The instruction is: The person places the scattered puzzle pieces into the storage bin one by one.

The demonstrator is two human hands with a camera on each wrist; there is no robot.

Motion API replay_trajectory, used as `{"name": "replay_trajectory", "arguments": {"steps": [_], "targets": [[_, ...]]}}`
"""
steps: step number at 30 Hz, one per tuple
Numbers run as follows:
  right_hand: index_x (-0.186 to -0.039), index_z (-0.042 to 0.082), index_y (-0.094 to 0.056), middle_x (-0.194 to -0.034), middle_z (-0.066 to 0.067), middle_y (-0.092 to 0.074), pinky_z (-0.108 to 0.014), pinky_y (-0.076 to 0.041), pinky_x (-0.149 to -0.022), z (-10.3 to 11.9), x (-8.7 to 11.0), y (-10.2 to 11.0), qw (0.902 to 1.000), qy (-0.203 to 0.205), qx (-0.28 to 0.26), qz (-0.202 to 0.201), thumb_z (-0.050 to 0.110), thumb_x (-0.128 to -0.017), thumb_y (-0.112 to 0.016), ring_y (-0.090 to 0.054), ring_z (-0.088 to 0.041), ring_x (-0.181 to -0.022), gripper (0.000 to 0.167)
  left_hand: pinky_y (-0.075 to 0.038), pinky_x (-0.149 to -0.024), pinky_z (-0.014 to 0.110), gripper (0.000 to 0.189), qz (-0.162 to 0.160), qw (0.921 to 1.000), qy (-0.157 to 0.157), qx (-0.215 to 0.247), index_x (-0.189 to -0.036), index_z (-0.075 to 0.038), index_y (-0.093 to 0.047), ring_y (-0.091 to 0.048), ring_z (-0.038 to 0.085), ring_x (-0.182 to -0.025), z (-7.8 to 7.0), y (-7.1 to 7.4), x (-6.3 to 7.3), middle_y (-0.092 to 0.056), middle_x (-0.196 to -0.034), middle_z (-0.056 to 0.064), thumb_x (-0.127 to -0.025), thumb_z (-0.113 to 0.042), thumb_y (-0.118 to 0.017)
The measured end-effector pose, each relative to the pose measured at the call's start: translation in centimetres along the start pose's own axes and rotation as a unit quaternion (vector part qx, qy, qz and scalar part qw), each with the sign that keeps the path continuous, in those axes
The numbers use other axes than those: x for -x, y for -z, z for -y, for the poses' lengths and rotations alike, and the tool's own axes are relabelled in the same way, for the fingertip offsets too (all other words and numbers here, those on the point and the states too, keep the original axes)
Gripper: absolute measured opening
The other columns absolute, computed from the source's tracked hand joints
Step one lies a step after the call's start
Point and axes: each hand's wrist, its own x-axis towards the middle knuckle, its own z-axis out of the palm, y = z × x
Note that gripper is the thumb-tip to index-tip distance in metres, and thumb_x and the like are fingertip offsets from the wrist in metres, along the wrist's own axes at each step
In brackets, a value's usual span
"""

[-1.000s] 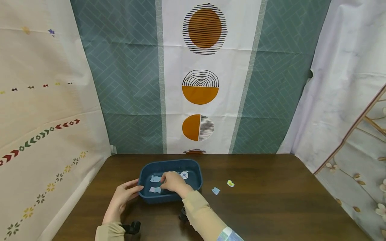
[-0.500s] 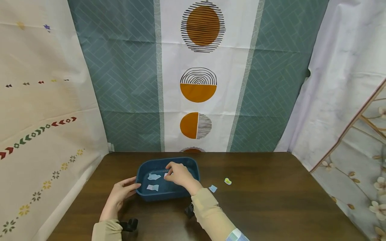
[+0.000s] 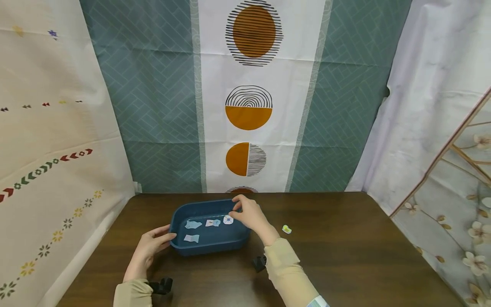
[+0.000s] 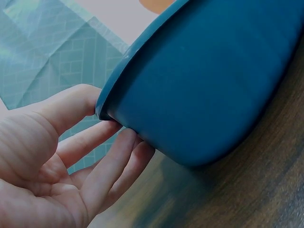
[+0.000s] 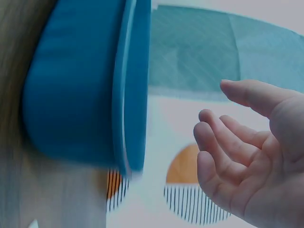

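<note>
A dark blue plastic tub [image 3: 209,247] stands on the table. My left hand [image 3: 153,243] grips its left end; in the left wrist view the thumb [image 4: 78,102] lies at the rim and the fingers touch the outer wall. On the tub's floor lie light blue cutouts [image 3: 193,224], [image 3: 192,238], a pink-and-blue cutout [image 3: 212,222] and a round white sticker with a blue star [image 3: 228,219]. Above the tub's right end hovers my right hand [image 3: 251,215], fingers loosely bent and holding nothing, as the right wrist view confirms.
A small yellow-green sticker [image 3: 286,229] lies on the brown wooden table [image 3: 326,256], right of the tub. Patterned cloths hang behind the table and along both sides. Each wrist carries a black camera [image 3: 163,285].
My right hand has risen from the tub's middle and moved right, uncovering the pink-and-blue cutout. Its forearm now hides the table spot where a light blue cutout lay. The left hand keeps its grip.
</note>
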Motion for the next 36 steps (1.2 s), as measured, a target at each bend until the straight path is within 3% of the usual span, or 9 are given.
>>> {"name": "replay_trajectory", "arguments": {"steps": [6,13,23,29,36], "targets": [[-0.119,0.001,-0.061,-0.097,-0.011,-0.071,-0.039,-0.056,-0.075,-2.7,0.7,2.0,0.9985,-0.014,-0.012,-0.051,0.013,-0.088,-0.071,-0.064,-0.026,-0.088,0.035,-0.057,-0.090,0.036,0.064,0.003,1.0000,0.002,0.001,-0.142,0.011,-0.041,-0.069,0.013,-0.096,0.1,0.0,-0.1,-0.039,-0.146,0.035,-0.091,-0.016,-0.070],[-0.115,0.001,-0.064,-0.091,-0.009,-0.072,-0.045,-0.054,-0.079,-5.7,1.8,2.7,0.9948,-0.059,-0.003,-0.083,0.014,-0.085,-0.073,-0.065,-0.027,-0.087,0.034,-0.057,-0.090,0.036,0.064,0.002,1.0000,0.004,0.000,-0.142,0.011,-0.041,-0.069,0.011,-0.095,0.2,0.1,-0.2,-0.037,-0.148,0.035,-0.092,-0.016,-0.069],[-0.111,-0.002,-0.065,-0.090,-0.010,-0.072,-0.045,-0.055,-0.079,-8.6,3.2,2.0,0.9920,-0.106,0.019,-0.065,0.012,-0.083,-0.075,-0.066,-0.028,-0.085,0.033,-0.057,-0.089,0.034,0.064,0.006,0.9999,0.006,0.007,-0.143,0.011,-0.040,-0.069,0.009,-0.093,0.2,0.1,-0.3,-0.035,-0.149,0.035,-0.092,-0.015,-0.068],[-0.107,-0.002,-0.066,-0.090,-0.011,-0.071,-0.046,-0.055,-0.078,-9.1,3.9,2.0,0.9899,-0.126,0.027,-0.059,0.013,-0.081,-0.076,-0.065,-0.029,-0.085,0.032,-0.056,-0.090,0.035,0.065,0.008,0.9999,0.007,0.006,-0.144,0.010,-0.039,-0.070,0.015,-0.099,0.1,0.1,-0.3,-0.034,-0.149,0.035,-0.092,-0.016,-0.068],[-0.104,0.000,-0.066,-0.091,-0.010,-0.070,-0.042,-0.055,-0.074,-9.6,4.6,1.8,0.9880,-0.147,0.030,-0.036,0.015,-0.078,-0.080,-0.064,-0.026,-0.083,0.033,-0.057,-0.089,0.032,0.066,0.013,0.9999,0.000,-0.006,-0.144,0.010,-0.039,-0.069,0.013,-0.097,0.0,0.1,-0.1,-0.034,-0.149,0.035,-0.092,-0.018,-0.069]]}}
